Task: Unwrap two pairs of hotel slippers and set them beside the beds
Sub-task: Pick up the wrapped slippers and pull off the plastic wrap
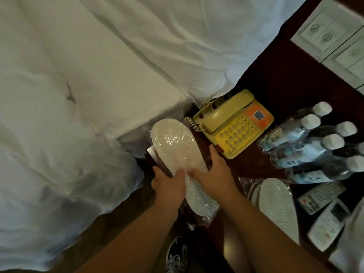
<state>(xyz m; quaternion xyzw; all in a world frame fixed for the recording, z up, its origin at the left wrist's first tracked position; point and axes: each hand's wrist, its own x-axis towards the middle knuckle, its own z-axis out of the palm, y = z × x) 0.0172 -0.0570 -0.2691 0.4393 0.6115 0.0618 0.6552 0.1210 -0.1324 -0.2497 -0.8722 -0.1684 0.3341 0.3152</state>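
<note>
A pair of white slippers in clear plastic wrap [173, 146] lies sole-up on the dark wooden nightstand [279, 91], close to the bed edge. My left hand [169, 186] grips its near left side, thumb on the sole. My right hand [212, 174] presses on the plastic from the right, fingers pinching the wrap at the middle. A second wrapped pair of slippers [277, 205] lies sole-up further right on the nightstand, untouched.
A bed with white sheets [88, 75] fills the left and top. On the nightstand stand a yellow telephone [232, 125], several water bottles [315, 146], two remote controls [323, 196] and a white control panel [338, 36]. My shoe [177, 255] is on the floor below.
</note>
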